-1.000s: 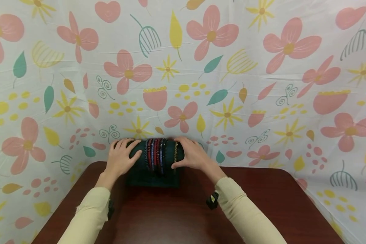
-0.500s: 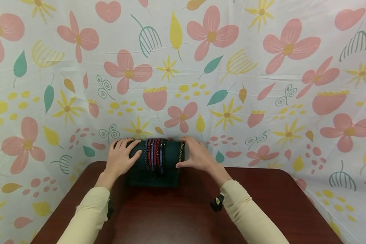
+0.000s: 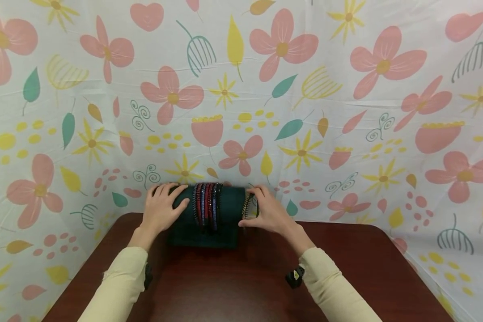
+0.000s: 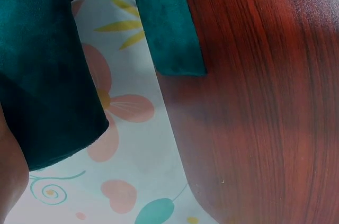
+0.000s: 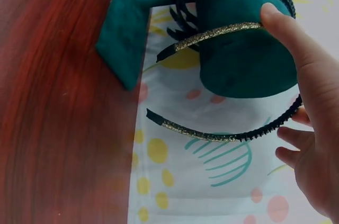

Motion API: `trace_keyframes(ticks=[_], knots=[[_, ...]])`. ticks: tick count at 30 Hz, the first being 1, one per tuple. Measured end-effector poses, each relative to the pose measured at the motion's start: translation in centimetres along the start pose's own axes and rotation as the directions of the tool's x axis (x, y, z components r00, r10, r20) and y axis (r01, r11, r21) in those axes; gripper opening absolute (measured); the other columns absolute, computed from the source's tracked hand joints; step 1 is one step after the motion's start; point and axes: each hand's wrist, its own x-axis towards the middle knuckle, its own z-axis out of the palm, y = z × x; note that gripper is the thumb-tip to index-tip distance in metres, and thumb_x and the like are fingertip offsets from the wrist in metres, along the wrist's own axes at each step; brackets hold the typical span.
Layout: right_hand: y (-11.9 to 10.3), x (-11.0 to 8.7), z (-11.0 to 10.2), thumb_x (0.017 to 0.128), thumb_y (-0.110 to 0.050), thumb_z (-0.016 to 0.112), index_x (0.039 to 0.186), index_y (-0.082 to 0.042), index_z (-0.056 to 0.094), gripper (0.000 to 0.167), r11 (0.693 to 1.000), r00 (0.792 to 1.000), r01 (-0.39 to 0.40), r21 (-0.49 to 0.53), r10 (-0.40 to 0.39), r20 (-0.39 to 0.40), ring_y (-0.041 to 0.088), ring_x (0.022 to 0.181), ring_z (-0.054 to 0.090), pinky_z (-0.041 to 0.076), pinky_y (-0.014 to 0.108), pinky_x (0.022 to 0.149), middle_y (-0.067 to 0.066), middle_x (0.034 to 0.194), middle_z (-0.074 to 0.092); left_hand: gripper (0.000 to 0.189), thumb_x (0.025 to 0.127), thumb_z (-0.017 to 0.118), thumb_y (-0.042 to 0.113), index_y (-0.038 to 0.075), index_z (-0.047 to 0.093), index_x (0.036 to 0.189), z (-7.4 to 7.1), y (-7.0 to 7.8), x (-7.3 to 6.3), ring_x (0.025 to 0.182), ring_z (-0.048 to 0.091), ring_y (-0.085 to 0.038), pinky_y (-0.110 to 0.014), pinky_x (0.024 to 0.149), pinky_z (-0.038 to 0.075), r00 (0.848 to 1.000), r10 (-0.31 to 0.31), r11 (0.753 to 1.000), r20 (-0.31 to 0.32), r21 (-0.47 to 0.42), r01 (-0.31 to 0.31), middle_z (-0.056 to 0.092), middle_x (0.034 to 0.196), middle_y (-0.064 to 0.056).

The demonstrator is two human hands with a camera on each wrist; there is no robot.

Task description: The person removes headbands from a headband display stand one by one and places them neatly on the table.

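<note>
A dark green velvet headband stand (image 3: 231, 203), a horizontal roll on a flat base (image 3: 203, 240), stands at the back of the table. My left hand (image 3: 159, 210) holds the roll's left end, fingers over the top and thumb in front. Several beaded headbands (image 3: 205, 205) in red, blue and black sit around its middle. At the right end, my right hand (image 3: 271, 212) grips a gold glittery headband (image 5: 217, 33) between thumb and fingers. In the right wrist view its two tips point toward the table, one arm overlapping the roll and the other beyond its end.
The dark red-brown wooden table (image 3: 225, 281) has rounded back corners. Right behind it hangs a white cloth (image 3: 326, 179) printed with flowers and leaves, close to the stand. Each wrist wears a small black device (image 3: 294, 277).
My right hand has moved right, drawing the gold headband along the roll to its right end and tilting it. The left hand stays on the stand.
</note>
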Motion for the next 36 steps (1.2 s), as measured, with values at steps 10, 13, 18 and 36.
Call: trace_keyframes(ticks=[10,13,18,36], knots=[[0.9,-1.5,0.8,0.075,-0.057,0.08,0.143,-0.009,0.046,0.09,0.999,1.0,-0.004,0.041,0.005,-0.021,0.031,0.11,0.055,0.051,0.044,0.09,0.012,0.14,0.038,0.05,0.096,0.055,0.051,0.028,0.057,0.139,-0.1,-0.1,0.0,0.129,0.048,-0.033,-0.058,0.114,0.026,1.0,-0.003,1.0,-0.005,-0.003,0.003,0.056,0.138,-0.01],[1.4,-1.9,1.3,0.079,-0.049,0.079,0.133,-0.013,0.053,0.07,0.999,0.998,0.003,0.051,0.0,-0.055,0.025,0.109,0.053,0.05,0.042,0.09,0.009,0.134,0.042,0.05,0.096,0.054,0.051,0.027,0.057,0.139,-0.1,-0.1,0.0,0.129,0.048,-0.033,-0.058,0.114,0.026,1.0,-0.002,1.0,-0.011,-0.002,0.002,0.056,0.138,-0.01],[2.4,-2.6,2.6,0.089,-0.025,0.072,0.109,-0.014,0.062,0.026,0.996,0.989,0.072,0.056,-0.064,-0.137,0.024,0.095,0.055,0.053,0.036,0.077,0.005,0.118,0.049,0.05,0.096,0.053,0.052,0.027,0.057,0.139,0.0,-0.2,0.0,0.128,0.048,-0.032,-0.058,0.113,0.027,1.0,0.004,1.0,-0.022,0.009,-0.003,0.057,0.137,-0.01],[3.2,-3.3,1.4,0.085,-0.009,0.078,0.108,-0.01,0.07,0.025,0.988,0.933,0.154,0.01,-0.142,-0.33,0.018,0.09,0.061,0.056,0.037,0.076,0.002,0.107,0.059,0.049,0.095,0.055,0.052,0.029,0.057,0.139,0.1,-0.1,-0.1,0.128,0.049,-0.031,-0.057,0.114,0.028,1.0,0.005,1.0,-0.02,0.014,-0.004,0.057,0.137,-0.009]])
